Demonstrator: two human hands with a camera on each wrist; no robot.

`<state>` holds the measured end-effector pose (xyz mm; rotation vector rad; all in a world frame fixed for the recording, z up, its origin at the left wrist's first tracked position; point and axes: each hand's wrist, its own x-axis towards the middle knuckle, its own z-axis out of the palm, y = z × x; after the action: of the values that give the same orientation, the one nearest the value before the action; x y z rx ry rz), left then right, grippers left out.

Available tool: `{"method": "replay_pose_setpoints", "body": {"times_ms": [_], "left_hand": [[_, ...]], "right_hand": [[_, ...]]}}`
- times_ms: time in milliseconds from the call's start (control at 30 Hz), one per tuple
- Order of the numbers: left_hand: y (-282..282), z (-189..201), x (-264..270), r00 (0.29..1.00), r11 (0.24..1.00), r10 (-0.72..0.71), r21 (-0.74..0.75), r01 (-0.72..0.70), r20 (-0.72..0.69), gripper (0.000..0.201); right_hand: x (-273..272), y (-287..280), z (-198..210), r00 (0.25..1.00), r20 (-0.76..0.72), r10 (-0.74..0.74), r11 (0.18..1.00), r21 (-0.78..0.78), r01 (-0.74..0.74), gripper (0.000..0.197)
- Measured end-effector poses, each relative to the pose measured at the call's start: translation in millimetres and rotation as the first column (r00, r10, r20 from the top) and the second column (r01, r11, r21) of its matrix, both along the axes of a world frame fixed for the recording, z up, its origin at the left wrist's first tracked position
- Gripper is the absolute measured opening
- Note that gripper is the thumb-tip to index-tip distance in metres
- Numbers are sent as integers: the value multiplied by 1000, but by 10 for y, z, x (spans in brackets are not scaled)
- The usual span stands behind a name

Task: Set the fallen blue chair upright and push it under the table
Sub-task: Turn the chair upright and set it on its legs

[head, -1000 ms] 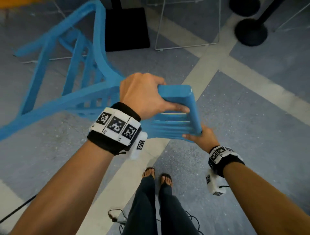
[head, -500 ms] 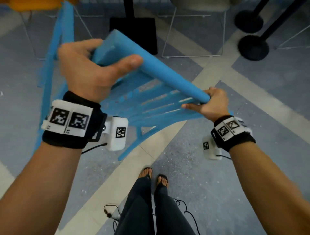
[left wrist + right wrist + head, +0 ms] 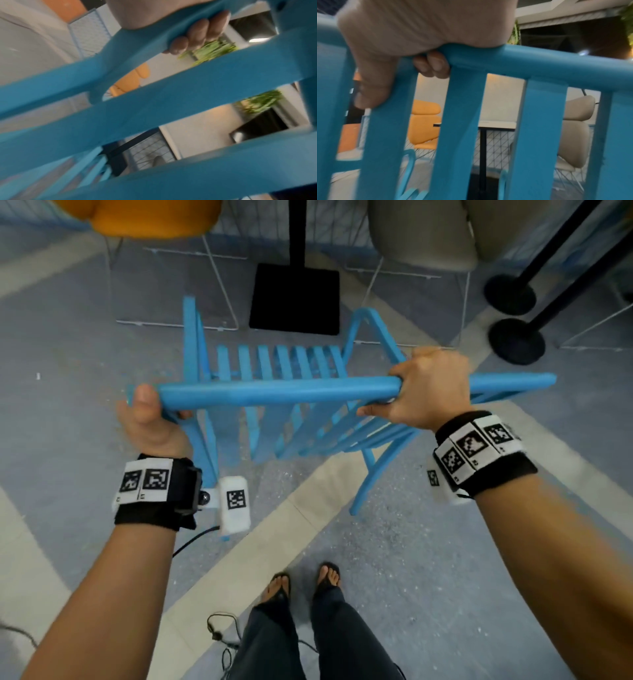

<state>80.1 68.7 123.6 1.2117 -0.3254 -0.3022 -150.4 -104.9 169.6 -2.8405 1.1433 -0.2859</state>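
Swinging up from its tilt, the blue chair [image 3: 274,392] is now standing before us, our left hand [image 3: 150,422] and right hand [image 3: 428,392] both wrapping its top rail. Beyond are sitting one black table base [image 3: 294,296], an orange chair [image 3: 144,217], a beige chair [image 3: 421,231] and two stanchion bases [image 3: 513,340].

A: What can't be made out?

B: At twelve o'clock in the head view, the orange chair [image 3: 147,217] and beige chair [image 3: 421,231] are cut off by the top edge.

A: And the wrist views?

B: Both blur. The blue chair [image 3: 154,108] slats hide most of the left hand [image 3: 197,33]; the table [image 3: 496,125] shows only through gaps.
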Motion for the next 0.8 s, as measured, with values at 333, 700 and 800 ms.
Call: {"method": "replay_pose_setpoints", "body": {"times_ms": [333,700,800], "left_hand": [[624,-727,254,998,911,46,411,-25,-42,26],[778,-885,235,992,915,76,402,-27,-105,38],[769,-768,187,988,819,126,553,-155,89,25]], "right_hand": [[220,755,-650,994,-111,-23,998,49,28,36],[130,1036,-969,997,-72,-39,996,71,44,32],[-5,1026,-984,999,43,3,996,87,-7,33]]}}
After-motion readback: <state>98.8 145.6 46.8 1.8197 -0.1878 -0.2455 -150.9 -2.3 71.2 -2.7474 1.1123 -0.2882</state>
